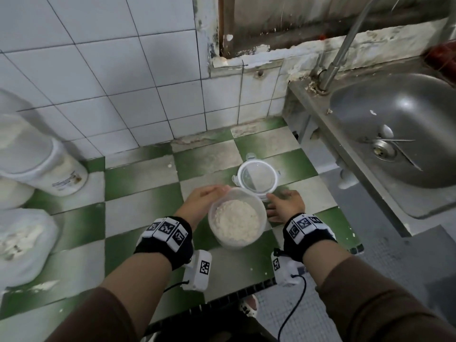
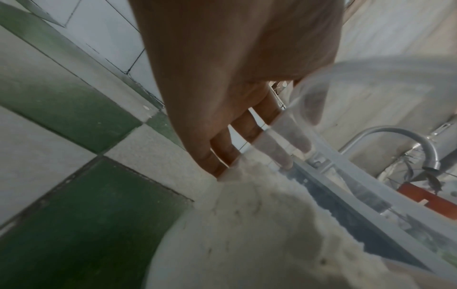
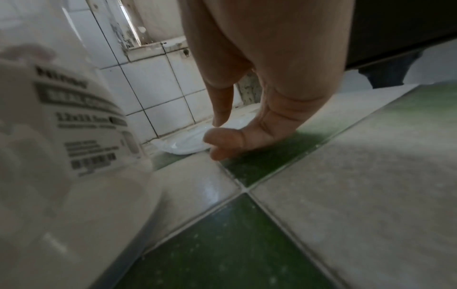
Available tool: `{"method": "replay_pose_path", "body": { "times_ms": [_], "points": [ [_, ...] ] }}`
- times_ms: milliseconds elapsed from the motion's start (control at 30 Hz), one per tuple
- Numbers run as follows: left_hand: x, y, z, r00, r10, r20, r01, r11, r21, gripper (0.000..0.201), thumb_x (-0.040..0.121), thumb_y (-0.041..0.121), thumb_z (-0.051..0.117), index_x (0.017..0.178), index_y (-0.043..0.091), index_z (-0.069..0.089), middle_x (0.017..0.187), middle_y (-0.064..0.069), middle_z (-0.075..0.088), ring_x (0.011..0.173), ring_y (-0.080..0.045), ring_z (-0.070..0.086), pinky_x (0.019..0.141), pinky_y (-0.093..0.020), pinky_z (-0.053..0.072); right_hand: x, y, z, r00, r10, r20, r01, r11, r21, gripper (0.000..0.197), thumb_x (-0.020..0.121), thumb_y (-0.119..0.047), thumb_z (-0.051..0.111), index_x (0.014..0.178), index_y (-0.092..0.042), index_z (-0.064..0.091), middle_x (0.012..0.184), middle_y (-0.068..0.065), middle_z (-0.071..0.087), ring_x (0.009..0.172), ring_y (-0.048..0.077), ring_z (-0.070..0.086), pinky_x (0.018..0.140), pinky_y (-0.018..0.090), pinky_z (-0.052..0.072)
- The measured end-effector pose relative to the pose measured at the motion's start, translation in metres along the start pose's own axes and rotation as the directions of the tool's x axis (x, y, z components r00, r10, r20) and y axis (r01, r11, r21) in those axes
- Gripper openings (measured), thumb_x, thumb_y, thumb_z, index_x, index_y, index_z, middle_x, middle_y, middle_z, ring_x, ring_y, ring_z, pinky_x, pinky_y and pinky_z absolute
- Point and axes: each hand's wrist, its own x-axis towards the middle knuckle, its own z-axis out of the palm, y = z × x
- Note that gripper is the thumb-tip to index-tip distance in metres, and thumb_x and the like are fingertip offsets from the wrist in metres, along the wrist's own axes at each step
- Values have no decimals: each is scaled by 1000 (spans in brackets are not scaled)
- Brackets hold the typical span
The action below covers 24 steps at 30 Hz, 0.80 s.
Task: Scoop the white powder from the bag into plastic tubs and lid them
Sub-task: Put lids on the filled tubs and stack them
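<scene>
A clear plastic tub (image 1: 237,219) about half full of white powder (image 1: 236,222) is held just above the green-and-white tiled counter (image 1: 138,193). My left hand (image 1: 206,196) grips it, with fingers (image 2: 247,133) wrapped round the far wall. Its round clear lid (image 1: 257,177) lies flat on the counter just behind the tub. My right hand (image 1: 283,203) reaches to the lid's near edge. In the right wrist view my thumb and forefinger (image 3: 221,109) pinch the rim of the lid (image 3: 184,145), and the labelled tub (image 3: 81,121) fills the left side.
A steel sink (image 1: 394,134) with a tap (image 1: 340,58) stands to the right, a step lower. White powder-filled bags (image 1: 22,243) and a white bucket (image 1: 49,166) crowd the left. A tiled wall (image 1: 111,82) closes the back. The counter's front edge (image 1: 222,299) is near my body.
</scene>
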Motion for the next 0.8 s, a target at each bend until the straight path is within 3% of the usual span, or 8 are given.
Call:
{"method": "replay_pose_path", "body": {
  "times_ms": [100,200,367,433,600,700,800],
  "points": [
    [1,-3,1,999,-7,-37,6,999,-36,34,68,46,66,91,21,74,91,2,74,92,-21,66,85,-36,50,5,-1,5,999,31,27,-33,998,62,46,80,-12,73,113,-9,41,77,18,64,63,29,63,52,39,55],
    [0,-4,3,999,-3,-46,1,999,-38,32,71,45,65,91,21,73,89,1,74,90,-21,67,85,-37,50,10,-1,8,999,27,34,-29,998,61,50,77,-3,73,116,-5,42,85,25,67,61,29,64,58,43,56],
    [-1,-4,4,998,-2,-60,1,1000,-22,28,81,41,63,94,18,73,90,-2,75,88,-21,68,81,-35,51,12,-3,4,999,45,25,-47,995,89,43,78,8,66,116,-2,48,78,20,65,53,22,60,47,27,54],
    [-2,-5,4,998,-2,-60,2,1000,-14,24,88,36,61,95,16,73,92,-4,74,88,-22,68,80,-34,51,8,-5,-1,999,41,31,-45,989,144,39,79,9,65,114,-1,50,75,16,62,55,19,59,48,23,53],
    [-2,-3,4,999,6,-37,-6,1000,-3,28,92,31,58,101,9,72,97,-10,73,89,-23,67,80,-32,52,-1,-13,-15,992,-70,106,44,971,237,37,81,7,63,117,3,53,73,12,65,58,14,60,63,23,54],
    [-2,-3,1,1000,-10,-21,10,1000,-11,27,90,32,59,98,10,72,95,-8,74,90,-24,67,83,-34,52,-16,-27,-25,969,-171,177,111,946,305,37,81,7,63,116,3,52,75,12,65,58,13,59,59,19,51],
    [0,-3,-6,1000,-24,-8,24,999,24,28,91,33,59,103,12,72,101,-8,73,101,-29,65,93,-41,49,-37,-46,-36,948,-257,189,157,892,424,34,80,11,62,107,-6,50,84,15,65,65,14,63,61,18,54]
  ]
}}
